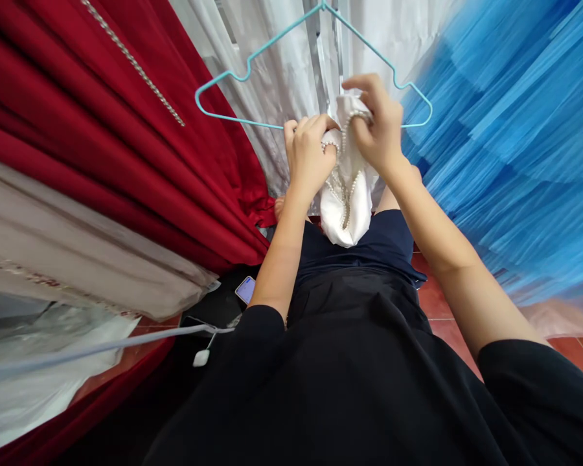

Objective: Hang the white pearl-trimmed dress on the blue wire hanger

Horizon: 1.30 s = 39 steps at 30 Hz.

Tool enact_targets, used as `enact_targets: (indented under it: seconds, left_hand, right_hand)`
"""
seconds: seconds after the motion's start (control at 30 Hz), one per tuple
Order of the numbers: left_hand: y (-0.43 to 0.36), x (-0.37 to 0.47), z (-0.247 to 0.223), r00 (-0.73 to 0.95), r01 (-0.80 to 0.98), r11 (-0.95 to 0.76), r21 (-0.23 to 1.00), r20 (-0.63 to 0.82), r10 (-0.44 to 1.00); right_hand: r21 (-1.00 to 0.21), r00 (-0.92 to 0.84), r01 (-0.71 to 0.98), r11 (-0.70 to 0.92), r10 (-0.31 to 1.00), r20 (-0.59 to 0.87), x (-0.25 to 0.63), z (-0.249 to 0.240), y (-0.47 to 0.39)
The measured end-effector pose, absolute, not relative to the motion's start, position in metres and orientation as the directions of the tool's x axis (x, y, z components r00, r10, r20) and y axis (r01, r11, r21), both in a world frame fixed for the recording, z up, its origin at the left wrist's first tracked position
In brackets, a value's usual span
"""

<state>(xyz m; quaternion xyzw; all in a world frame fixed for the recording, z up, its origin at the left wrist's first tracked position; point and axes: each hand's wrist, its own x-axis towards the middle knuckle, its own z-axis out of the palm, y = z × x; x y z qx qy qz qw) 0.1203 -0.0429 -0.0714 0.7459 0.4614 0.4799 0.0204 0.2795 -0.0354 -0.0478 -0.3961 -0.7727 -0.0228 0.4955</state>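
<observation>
A white satin garment with pearl-bead trim point(347, 220) hangs in a U-shaped fold between my hands, its lower end above my lap. My left hand point(308, 155) is closed on one side of it, with thumb and fingers pinching the cloth near the hanger's lower bar. On the other side, my right hand point(381, 123) grips a bunched part of the beaded cloth and is slightly blurred. A light blue hanger point(245, 121) is behind my hands, its bar partly hidden by them. I cannot tell whether the garment is attached to it.
Red fabric point(175, 175) hangs at the left, above pale beige fabric point(78, 239). White fabric point(282, 58) hangs behind the hanger, and blue tulle point(515, 142) fills the right. A lit phone point(245, 289) lies by my left elbow. Red tiles point(447, 323) cover the floor.
</observation>
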Motion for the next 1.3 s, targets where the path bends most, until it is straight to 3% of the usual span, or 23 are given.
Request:
enact_targets:
  seconds: [0.13,0.27,0.37,0.6,0.83,0.93,1.13,1.3]
  left_hand:
    - [-0.043,0.121,-0.073,0.083,0.683,-0.532,0.501,0.67,0.738]
    - [-0.042,0.123,-0.076,0.086,0.613,-0.524,0.591,0.61,0.788]
    - [-0.041,0.123,-0.077,0.091,0.544,-0.56,0.625,0.62,0.779]
    - [-0.037,0.122,-0.079,0.071,0.415,-0.656,0.63,0.697,0.714]
    - [-0.046,0.106,-0.078,-0.227,0.343,-0.741,0.577,0.817,0.53]
    - [-0.041,0.087,-0.081,-0.306,0.374,-0.711,0.596,0.803,0.512]
    - [-0.023,0.058,-0.09,-0.345,0.423,-0.577,0.698,0.713,0.61]
    - [-0.022,0.046,-0.082,-0.421,0.482,-0.503,0.718,0.693,0.585]
  right_hand:
    - [-0.349,-0.22,0.687,0.637,0.641,0.736,0.265,-0.044,-0.015]
    - [-0.372,-0.168,0.794,0.481,0.762,0.626,0.268,-0.055,-0.004]
    - [-0.32,-0.14,0.872,0.371,0.815,0.563,0.273,-0.058,-0.006]
    - [-0.262,-0.172,0.876,0.406,0.769,0.616,0.278,-0.054,-0.015]
    - [-0.274,-0.142,0.896,0.35,0.81,0.569,0.275,-0.049,-0.013]
    - [-0.281,-0.149,0.888,0.365,0.805,0.574,0.274,-0.049,-0.015]
    - [-0.286,-0.146,0.882,0.374,0.795,0.589,0.273,-0.046,-0.019]
    - [-0.294,-0.162,0.872,0.392,0.797,0.581,0.275,-0.044,-0.02]
